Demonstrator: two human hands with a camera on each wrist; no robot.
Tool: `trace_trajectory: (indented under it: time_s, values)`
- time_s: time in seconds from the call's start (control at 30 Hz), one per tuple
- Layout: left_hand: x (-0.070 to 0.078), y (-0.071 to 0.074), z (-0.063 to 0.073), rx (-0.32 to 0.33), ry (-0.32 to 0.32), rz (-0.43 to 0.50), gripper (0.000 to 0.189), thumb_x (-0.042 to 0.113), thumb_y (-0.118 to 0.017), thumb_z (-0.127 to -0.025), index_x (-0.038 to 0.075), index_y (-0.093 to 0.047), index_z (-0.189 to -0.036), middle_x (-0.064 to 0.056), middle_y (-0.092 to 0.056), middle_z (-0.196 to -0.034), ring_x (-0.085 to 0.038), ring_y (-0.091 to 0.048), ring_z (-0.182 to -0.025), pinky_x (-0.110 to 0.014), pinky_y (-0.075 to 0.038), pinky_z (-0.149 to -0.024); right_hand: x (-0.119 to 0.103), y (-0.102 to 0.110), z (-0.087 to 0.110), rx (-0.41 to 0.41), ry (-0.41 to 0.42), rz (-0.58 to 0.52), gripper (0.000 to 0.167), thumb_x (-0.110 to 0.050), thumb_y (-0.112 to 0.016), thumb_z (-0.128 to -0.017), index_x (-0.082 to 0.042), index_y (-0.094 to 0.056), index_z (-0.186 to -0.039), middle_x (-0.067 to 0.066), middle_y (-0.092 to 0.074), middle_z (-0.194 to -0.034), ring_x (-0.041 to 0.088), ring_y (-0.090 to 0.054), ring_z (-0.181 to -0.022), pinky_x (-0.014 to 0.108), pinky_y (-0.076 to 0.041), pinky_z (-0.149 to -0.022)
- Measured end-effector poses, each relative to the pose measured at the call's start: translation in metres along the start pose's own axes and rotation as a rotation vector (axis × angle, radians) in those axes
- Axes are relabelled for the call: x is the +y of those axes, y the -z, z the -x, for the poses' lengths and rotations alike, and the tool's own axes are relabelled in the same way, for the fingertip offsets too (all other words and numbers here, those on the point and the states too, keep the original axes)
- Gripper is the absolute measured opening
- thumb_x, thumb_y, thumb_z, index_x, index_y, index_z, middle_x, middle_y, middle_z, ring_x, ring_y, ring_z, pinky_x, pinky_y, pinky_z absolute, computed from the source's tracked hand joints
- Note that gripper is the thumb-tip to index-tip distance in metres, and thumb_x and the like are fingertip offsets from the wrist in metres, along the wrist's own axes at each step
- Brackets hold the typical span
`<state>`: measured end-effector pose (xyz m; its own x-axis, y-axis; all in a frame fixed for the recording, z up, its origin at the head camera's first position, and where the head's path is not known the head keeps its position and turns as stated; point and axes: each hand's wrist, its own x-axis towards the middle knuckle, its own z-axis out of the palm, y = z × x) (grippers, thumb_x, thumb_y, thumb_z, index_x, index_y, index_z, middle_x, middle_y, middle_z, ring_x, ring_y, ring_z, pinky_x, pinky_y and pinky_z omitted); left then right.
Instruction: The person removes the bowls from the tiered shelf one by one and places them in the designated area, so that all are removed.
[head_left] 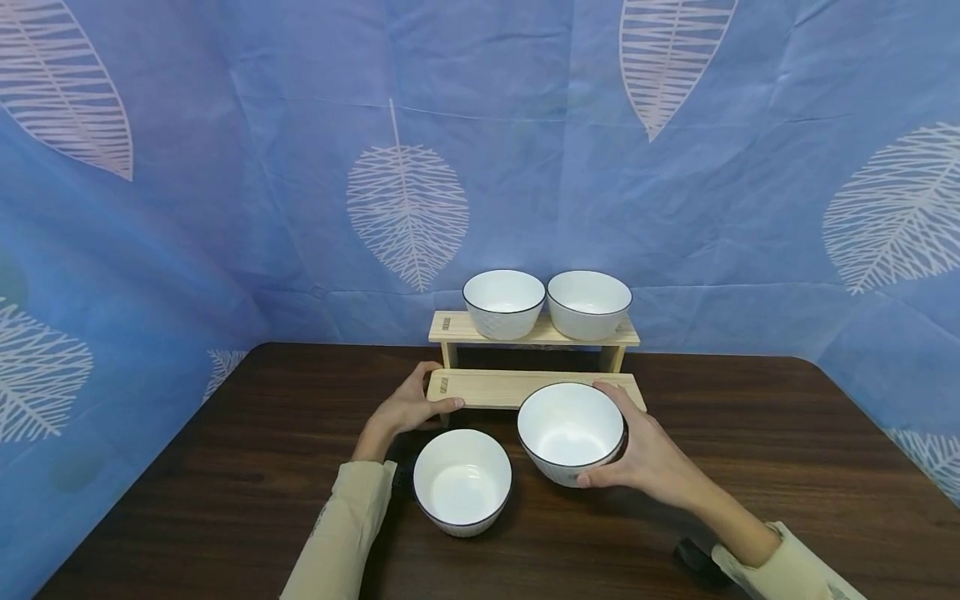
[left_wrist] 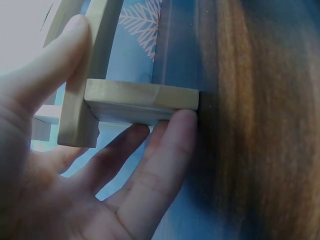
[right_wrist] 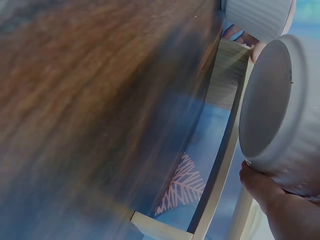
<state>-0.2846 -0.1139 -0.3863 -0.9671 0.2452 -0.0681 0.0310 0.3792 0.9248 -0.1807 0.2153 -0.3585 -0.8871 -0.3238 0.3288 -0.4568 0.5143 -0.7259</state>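
My right hand grips a white bowl with a dark rim, thumb at its near side and fingers at its far right. That bowl is held up in front of the lower shelf of a two-step wooden stand. In the right wrist view the underside of the held bowl shows above the table. My left hand holds the left end of the lower shelf, thumb on its top. The left wrist view shows fingers against the stand's leg. Another white bowl sits on the table between my forearms.
Two more white bowls stand side by side on the upper shelf. Behind the dark wooden table hangs a blue cloth with white leaf prints. A black object lies beside my right sleeve.
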Motion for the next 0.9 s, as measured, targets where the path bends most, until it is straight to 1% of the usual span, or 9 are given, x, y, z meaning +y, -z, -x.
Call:
trace_trajectory:
  time_s: [0.13,0.23,0.37,0.5,0.73,0.9]
  values:
    - [-0.001,0.001,0.0,0.003,0.001,-0.021,0.075,0.01,-0.077,-0.091,-0.001,-0.03,-0.149,-0.02,-0.058,-0.108,-0.029,-0.064,-0.09,-0.056,-0.056,-0.085,0.0,0.002,0.003,-0.012,-0.002,0.049,0.115,-0.023,-0.098,-0.059,0.005,-0.033,-0.15,0.027,-0.054,-0.132,0.039,-0.06,-0.108,0.05,-0.054,-0.082]
    - [-0.001,0.001,-0.001,0.006,-0.001,-0.037,0.075,0.011,-0.078,-0.091,-0.001,-0.031,-0.149,-0.019,-0.059,-0.106,-0.028,-0.064,-0.089,-0.055,-0.056,-0.084,0.0,0.002,0.004,-0.028,-0.001,0.056,0.115,-0.023,-0.098,-0.059,0.007,-0.033,-0.149,0.028,-0.054,-0.131,0.039,-0.06,-0.108,0.051,-0.053,-0.082]
    - [-0.001,0.001,-0.001,0.005,-0.002,-0.045,0.073,0.011,-0.078,-0.091,0.0,-0.033,-0.147,-0.018,-0.061,-0.103,-0.028,-0.064,-0.088,-0.054,-0.057,-0.082,0.0,0.003,0.006,-0.05,-0.002,0.063,0.115,-0.025,-0.098,-0.06,0.006,-0.033,-0.15,0.027,-0.055,-0.131,0.037,-0.061,-0.107,0.048,-0.054,-0.08]
    - [0.0,0.001,-0.001,0.0,0.001,-0.037,0.072,0.011,-0.077,-0.091,0.001,-0.033,-0.147,-0.019,-0.06,-0.106,-0.029,-0.065,-0.09,-0.052,-0.058,-0.081,0.001,0.003,0.007,-0.074,-0.007,0.068,0.115,-0.026,-0.098,-0.06,0.005,-0.033,-0.15,0.026,-0.056,-0.132,0.034,-0.062,-0.106,0.045,-0.055,-0.079]
    - [0.0,0.001,-0.001,0.006,0.006,-0.037,0.073,0.012,-0.077,-0.091,0.001,-0.032,-0.148,-0.019,-0.061,-0.106,-0.029,-0.065,-0.09,-0.051,-0.059,-0.079,0.003,0.003,0.011,-0.102,-0.012,0.081,0.116,-0.03,-0.098,-0.059,0.007,-0.035,-0.149,0.025,-0.059,-0.129,0.032,-0.063,-0.105,0.045,-0.055,-0.08]
    - [-0.002,0.001,-0.001,0.005,0.005,-0.036,0.075,0.012,-0.078,-0.091,0.001,-0.031,-0.148,-0.019,-0.06,-0.107,-0.029,-0.065,-0.09,-0.052,-0.058,-0.08,0.005,0.003,0.013,-0.111,0.014,0.09,0.114,-0.031,-0.098,-0.059,0.006,-0.037,-0.148,0.023,-0.06,-0.127,0.031,-0.063,-0.105,0.04,-0.055,-0.08]
